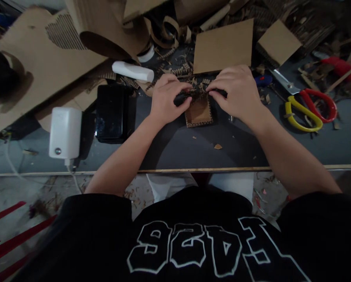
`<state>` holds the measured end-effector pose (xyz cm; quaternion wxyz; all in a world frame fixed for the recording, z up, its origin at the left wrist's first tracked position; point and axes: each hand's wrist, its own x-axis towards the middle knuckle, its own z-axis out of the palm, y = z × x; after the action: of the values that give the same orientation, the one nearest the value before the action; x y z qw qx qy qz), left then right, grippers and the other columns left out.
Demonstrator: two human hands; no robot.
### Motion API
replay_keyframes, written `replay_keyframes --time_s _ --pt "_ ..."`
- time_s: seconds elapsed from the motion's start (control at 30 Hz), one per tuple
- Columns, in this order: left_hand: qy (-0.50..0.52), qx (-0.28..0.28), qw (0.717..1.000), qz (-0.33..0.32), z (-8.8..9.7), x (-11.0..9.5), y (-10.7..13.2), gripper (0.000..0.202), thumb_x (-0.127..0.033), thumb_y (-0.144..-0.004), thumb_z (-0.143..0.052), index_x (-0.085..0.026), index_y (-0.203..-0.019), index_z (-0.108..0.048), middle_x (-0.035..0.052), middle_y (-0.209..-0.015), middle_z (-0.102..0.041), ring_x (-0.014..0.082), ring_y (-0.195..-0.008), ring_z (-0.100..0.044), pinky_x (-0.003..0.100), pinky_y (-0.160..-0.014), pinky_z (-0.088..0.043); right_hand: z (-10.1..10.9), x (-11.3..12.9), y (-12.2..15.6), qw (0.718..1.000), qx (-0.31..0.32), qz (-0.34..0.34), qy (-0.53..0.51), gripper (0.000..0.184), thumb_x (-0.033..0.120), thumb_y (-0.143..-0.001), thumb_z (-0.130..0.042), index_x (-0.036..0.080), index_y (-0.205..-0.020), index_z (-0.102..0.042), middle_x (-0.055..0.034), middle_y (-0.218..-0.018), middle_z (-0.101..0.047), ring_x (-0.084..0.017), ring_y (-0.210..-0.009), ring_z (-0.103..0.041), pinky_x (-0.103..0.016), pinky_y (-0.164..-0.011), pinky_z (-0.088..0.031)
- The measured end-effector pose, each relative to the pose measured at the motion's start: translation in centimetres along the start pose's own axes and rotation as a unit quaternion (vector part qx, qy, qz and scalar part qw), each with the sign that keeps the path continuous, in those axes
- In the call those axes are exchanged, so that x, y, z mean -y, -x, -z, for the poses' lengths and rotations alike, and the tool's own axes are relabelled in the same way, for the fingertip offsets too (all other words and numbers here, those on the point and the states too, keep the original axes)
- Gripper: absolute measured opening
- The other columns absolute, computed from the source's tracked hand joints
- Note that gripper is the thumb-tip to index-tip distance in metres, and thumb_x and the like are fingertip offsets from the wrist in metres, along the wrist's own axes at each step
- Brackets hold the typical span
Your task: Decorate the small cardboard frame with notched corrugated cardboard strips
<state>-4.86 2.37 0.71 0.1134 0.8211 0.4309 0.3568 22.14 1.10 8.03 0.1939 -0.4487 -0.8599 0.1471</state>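
Note:
Between my hands, a small shallow cardboard box [200, 112] with corrugated edges lies on the dark table. A short strip of corrugated cardboard [197, 94] crosses its far side. My left hand [166, 98] has its thumb and fingers closed round the strip's left end. At the other end my right hand [238, 92] pinches it between thumb and fingertips. The fingers partly hide the strip and the box's far edge. Just beyond the hands lies a flat rectangle of cardboard [224, 46].
On the left are a white power bank [65, 133] with a cable, a black phone-like slab [111, 112] and a white tube [132, 71]. Scissors [306, 100] with red and yellow handles lie right, near a square cardboard piece [279, 42]. Cardboard sheets [46, 66] and scraps crowd the back.

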Motion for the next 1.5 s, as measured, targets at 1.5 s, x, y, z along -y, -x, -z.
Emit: replay_keyframes --time_s 1.5 --pt "0.181 -0.146 0.97 0.075 -1.8 -5.1 0.6 0.051 -0.071 -0.101 -0.066 -0.024 -0.096 -0.085 0.0061 -0.094 -0.083 0.0211 -0.096 -0.077 0.036 -0.089 -0.06 10.6 -6.3 17.9 0.923 0.016 -0.359 0.139 0.026 0.05 -0.086 -0.069 0.035 -0.086 -0.048 -0.0187 -0.09 -0.06 -0.041 -0.098 -0.054 -0.057 -0.096 -0.034"
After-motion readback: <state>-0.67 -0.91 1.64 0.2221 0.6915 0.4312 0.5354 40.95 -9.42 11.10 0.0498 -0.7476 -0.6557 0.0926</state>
